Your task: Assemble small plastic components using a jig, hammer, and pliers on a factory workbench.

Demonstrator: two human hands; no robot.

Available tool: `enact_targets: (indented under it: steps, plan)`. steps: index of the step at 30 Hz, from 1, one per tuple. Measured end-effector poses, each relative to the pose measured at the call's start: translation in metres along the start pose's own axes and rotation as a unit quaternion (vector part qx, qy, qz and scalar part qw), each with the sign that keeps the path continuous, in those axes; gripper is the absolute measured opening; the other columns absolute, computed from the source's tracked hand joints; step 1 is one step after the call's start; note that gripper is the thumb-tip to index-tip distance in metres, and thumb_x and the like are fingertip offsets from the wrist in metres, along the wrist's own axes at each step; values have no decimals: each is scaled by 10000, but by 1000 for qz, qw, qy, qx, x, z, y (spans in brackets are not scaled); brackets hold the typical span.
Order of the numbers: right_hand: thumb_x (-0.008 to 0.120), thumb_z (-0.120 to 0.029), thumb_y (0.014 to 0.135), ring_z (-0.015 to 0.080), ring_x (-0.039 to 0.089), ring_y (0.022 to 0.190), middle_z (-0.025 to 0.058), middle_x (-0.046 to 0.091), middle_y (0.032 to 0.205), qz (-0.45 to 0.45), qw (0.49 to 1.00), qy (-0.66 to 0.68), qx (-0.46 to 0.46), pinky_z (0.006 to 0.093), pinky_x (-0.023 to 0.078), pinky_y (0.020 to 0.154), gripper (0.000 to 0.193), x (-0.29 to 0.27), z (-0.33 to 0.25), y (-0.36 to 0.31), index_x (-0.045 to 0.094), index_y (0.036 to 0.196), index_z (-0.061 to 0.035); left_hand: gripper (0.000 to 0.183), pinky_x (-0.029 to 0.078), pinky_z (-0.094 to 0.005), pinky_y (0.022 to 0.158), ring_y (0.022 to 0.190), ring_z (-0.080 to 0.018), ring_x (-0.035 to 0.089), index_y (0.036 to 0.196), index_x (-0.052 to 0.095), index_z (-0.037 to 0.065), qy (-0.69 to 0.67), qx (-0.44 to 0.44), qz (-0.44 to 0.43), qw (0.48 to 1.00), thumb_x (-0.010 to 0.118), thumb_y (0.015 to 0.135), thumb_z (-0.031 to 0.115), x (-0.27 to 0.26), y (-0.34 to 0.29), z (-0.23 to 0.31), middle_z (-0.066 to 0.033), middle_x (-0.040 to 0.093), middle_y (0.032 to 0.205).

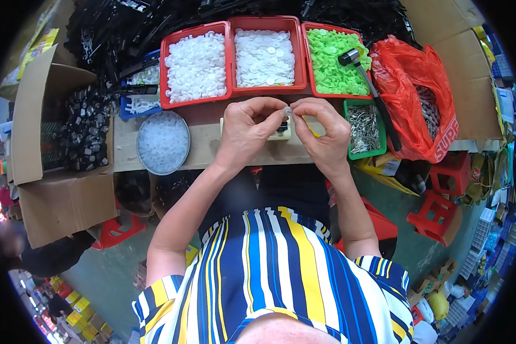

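My left hand (247, 131) and my right hand (325, 133) meet over the near edge of the workbench. Between their fingertips is a small whitish translucent piece (288, 110), too small to name more exactly. Both hands pinch it, thumb against forefinger. Beneath the hands sits a cream-coloured block (281, 135) with a dark part on top, mostly hidden by my left hand. Beyond them stand two red bins of white plastic parts (196, 66) (265, 57) and a red bin of green plastic parts (337, 64).
A round dish of clear small pieces (163, 143) lies left, beside a cardboard box of dark parts (85, 129). At right are a green tray of metal pins (363, 129), a black-handled hammer (375, 94) and a red plastic bag (413, 92). Black parts (172, 17) heap behind.
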State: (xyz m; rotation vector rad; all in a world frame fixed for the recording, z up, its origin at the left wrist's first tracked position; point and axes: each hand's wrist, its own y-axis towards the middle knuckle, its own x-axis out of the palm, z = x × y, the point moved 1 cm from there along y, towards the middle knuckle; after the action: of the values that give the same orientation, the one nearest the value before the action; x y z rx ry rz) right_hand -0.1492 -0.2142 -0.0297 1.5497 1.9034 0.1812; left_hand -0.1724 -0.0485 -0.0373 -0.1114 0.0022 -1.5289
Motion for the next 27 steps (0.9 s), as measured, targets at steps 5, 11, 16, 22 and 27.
enact_targets:
  steps: [5,11,16,22,27]
  plan:
    - [707,58,752,277,689,846,125,682,946,1,998,-34,-46,337,538,735,218,8,1,-1,643,945,-20,164,493,-199,628,706,-36,602,983,720,-48,41,25,17,999,686,887,80,-7,-3,-1,-21,699,806]
    - [723,51,735,265,679,823,97,681,947,7,992,-74,-101,336,515,705,235,20,-4,1,650,939,-40,160,507,-187,679,782,-42,624,1040,725,-16,49,23,8,999,693,906,66,-18,-8,-1,-19,713,889]
    - [723,56,734,263,671,809,101,680,957,5,992,-70,-108,339,514,701,237,26,-5,0,655,941,-37,157,508,-190,685,779,-46,622,1037,724,-20,43,20,19,999,690,906,58,-23,-10,-3,-22,712,894]
    - [735,48,736,262,665,822,101,678,969,9,983,-118,-139,347,507,703,236,26,-2,-3,661,946,-32,158,513,-213,671,748,-49,624,1015,719,-36,68,47,31,996,688,891,56,-18,-13,-1,-43,719,868]
    - [741,36,744,264,664,841,100,674,983,8,982,-128,-135,351,502,715,236,31,6,-10,666,958,-30,164,526,-238,692,774,-98,653,1029,712,-27,200,142,54,968,687,870,6,-17,-17,-3,-83,719,891]
